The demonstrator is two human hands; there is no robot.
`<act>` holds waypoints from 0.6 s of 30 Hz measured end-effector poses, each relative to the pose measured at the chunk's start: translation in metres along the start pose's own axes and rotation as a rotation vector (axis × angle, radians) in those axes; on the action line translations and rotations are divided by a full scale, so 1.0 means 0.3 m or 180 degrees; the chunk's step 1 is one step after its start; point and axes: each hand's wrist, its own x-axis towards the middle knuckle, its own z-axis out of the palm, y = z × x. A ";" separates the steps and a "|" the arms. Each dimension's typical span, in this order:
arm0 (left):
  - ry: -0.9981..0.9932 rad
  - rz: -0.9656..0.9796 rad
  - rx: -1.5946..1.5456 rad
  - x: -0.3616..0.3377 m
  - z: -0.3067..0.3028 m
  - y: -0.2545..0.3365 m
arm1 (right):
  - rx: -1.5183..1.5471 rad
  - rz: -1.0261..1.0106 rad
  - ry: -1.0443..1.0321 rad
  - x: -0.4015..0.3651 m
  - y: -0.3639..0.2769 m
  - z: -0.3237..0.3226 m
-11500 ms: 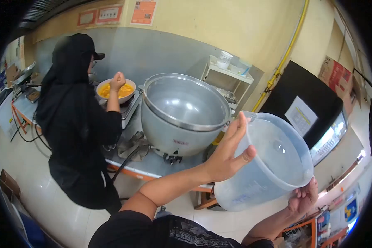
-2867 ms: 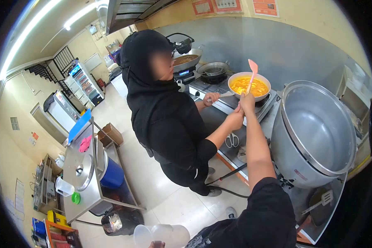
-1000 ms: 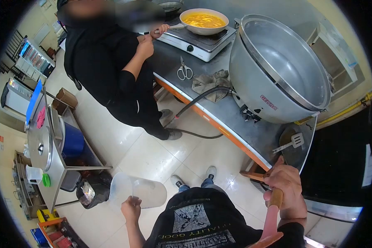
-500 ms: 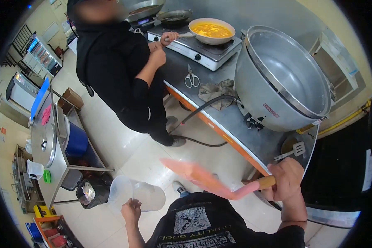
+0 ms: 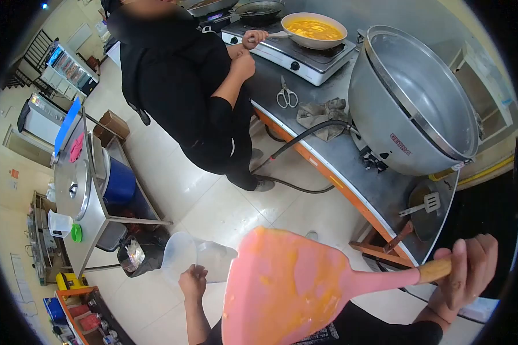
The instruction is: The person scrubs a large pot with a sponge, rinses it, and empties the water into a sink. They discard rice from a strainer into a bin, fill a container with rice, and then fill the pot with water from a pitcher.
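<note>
My right hand (image 5: 472, 270) is closed around the wooden handle of a wide pink spatula (image 5: 293, 282). The blade is smeared with orange-yellow liquid, faces the camera broadly and hides much of my torso. Lower left, my left hand (image 5: 193, 282) grips the edge of a translucent plastic container (image 5: 181, 253), tilted on its side above the floor. The spatula blade covers part of the container's right end. On the stove, a pan (image 5: 313, 31) holds yellow-orange egg-like liquid, and a co-worker's hand (image 5: 254, 39) is on its handle.
A large silver cooker (image 5: 385, 115) stands on the metal counter, with a hose running off it. Nearby lie scissors (image 5: 286, 95), a grey cloth (image 5: 322, 118) and a slotted turner (image 5: 423, 204) on a dark pan. A co-worker in black (image 5: 178, 98) stands left of the counter.
My right hand has moved right and down, and the spatula has turned its broad blade toward the camera. The view has shifted somewhat; my left hand still grips the container.
</note>
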 end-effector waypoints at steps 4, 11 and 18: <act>-0.0109 0.0012 0.0110 0.009 0.000 -0.003 | -0.0207 0.0450 -0.0111 -0.042 -0.031 -0.064; -0.0137 0.0053 0.0084 0.027 0.004 -0.028 | 0.0405 0.2412 0.0515 -0.209 -0.034 -0.053; -0.0129 -0.0021 -0.0594 0.069 0.113 -0.207 | 0.0826 0.3295 0.1216 -0.225 -0.067 -0.026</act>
